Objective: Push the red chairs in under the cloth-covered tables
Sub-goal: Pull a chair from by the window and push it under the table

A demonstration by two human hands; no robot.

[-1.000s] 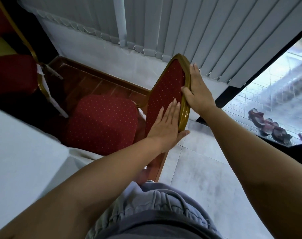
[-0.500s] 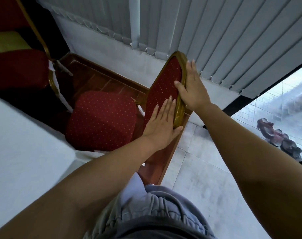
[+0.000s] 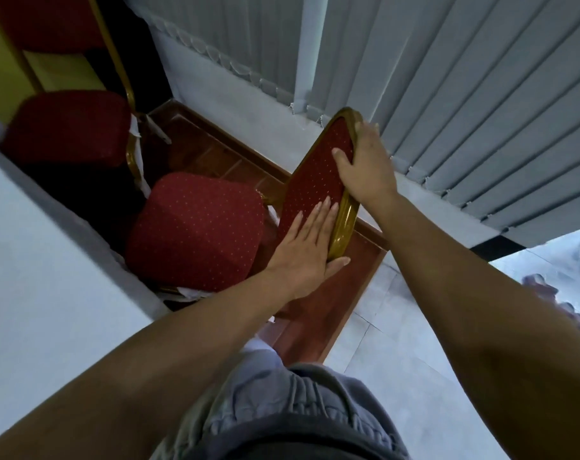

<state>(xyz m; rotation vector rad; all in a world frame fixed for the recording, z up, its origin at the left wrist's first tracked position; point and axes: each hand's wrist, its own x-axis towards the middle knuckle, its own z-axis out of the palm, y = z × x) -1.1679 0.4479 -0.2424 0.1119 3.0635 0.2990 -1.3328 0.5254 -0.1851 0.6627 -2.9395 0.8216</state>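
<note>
A red chair with a gold frame stands before me, its dotted seat [image 3: 195, 230] facing the white cloth-covered table [image 3: 39, 277] at my left. My right hand [image 3: 364, 167] grips the top edge of the chair's backrest [image 3: 315, 174], thumb on the red padding. My left hand [image 3: 305, 250] lies flat on the lower backrest, fingers stretched and thumb under the gold rim. The seat's front edge meets the hanging cloth. A second red chair [image 3: 69, 127] sits farther back along the table.
The chairs stand on a raised wooden platform [image 3: 318, 313] whose edge drops to a pale tiled floor [image 3: 414, 376]. Grey vertical blinds [image 3: 447, 78] and a low white wall run close behind the backrest. Sandals [image 3: 547, 293] lie at the right.
The view has swung right and down, so the chair sits lower in frame. My right hand has wrapped further over the backrest's top edge. Both hands stay on the backrest.
</note>
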